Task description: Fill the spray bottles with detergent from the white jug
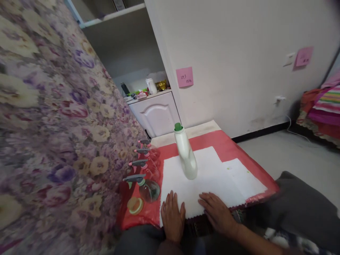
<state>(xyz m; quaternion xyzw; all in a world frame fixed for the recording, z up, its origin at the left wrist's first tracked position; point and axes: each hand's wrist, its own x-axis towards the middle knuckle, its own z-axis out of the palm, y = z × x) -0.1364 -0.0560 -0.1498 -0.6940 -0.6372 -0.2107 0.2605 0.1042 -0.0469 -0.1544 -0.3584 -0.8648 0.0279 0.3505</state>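
My left hand (172, 216) rests flat near the front edge of a white cloth (207, 159), fingers stretched out and holding nothing. To its right, my right hand (216, 211) also lies on the cloth's front edge, fingers extended, with nothing in it. Beyond both hands a pale green-white plastic bottle (186, 152) with a built-in handle stands on the cloth, touched by neither hand. Its neck shows a green spout (178, 126) and no outer cap. Left of my left hand, a round yellowish lid (135, 205) lies on the red table cover (143, 220).
Several clear spray bottles line the table's left side, the nearest (149, 190) with a grey-and-green trigger. A smaller white cloth (245, 177) lies at the right. A floral curtain (79, 141) hangs close on the left. Behind the table are a wall and a cabinet (156, 112).
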